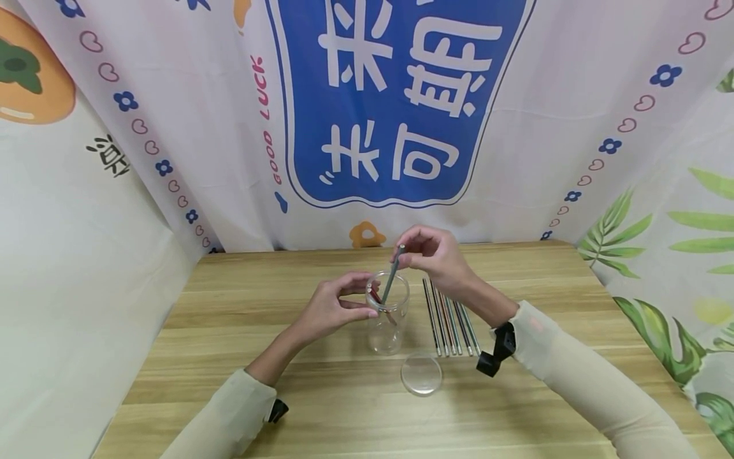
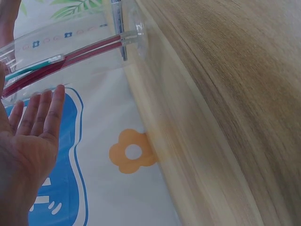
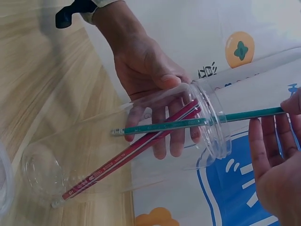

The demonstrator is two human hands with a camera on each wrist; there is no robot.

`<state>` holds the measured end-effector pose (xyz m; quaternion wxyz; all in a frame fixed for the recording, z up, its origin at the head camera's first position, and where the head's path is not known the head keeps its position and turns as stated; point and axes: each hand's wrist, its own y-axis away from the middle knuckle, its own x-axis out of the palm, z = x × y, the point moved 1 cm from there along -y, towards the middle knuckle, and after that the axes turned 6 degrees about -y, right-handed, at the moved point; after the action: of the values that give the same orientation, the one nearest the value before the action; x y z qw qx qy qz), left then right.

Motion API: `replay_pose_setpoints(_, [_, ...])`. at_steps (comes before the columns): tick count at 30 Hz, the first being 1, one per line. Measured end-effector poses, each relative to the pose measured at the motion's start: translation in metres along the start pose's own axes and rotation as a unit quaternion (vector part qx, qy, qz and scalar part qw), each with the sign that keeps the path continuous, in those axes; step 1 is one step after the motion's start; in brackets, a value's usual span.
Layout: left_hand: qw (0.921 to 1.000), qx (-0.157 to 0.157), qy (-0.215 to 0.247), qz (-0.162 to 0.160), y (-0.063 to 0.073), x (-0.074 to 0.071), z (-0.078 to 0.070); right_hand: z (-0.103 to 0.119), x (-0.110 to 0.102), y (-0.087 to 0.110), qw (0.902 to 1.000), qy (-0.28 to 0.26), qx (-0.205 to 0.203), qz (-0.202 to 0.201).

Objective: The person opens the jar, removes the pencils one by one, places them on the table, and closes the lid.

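Note:
A clear plastic jar stands upright on the wooden table. My left hand holds it near the rim, thumb on one side and fingers behind, as the right wrist view shows. Red pencils lean inside, eraser ends down. My right hand pinches a green pencil by its upper end. That pencil's eraser end is inside the jar, above the bottom, and its top sticks out of the mouth. In the left wrist view, the jar blocks part of the right forearm.
A row of several pencils lies on the table to the jar's right, below my right wrist. In front of the jar is a round clear lid. A printed curtain hangs behind the table's back edge.

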<state>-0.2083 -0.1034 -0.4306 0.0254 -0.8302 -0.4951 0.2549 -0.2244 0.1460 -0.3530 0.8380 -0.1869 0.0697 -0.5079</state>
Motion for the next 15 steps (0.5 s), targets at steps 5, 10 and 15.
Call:
replay_pose_setpoints(5, [1.0,-0.001,0.004,0.001,0.0,0.0,0.0,0.002,-0.003,-0.003,0.9961,-0.083,-0.005,-0.03])
replay_pose_setpoints(10, [0.9999,-0.01,-0.003,-0.002,0.0,0.0,0.0,0.005,-0.007,-0.005,0.9874,-0.148,-0.014,-0.054])
replay_pose_setpoints(15, [0.9998,-0.017,-0.011,-0.003,0.0,0.0,0.003,0.009,-0.011,-0.006,0.9804,-0.182,-0.035,-0.066])
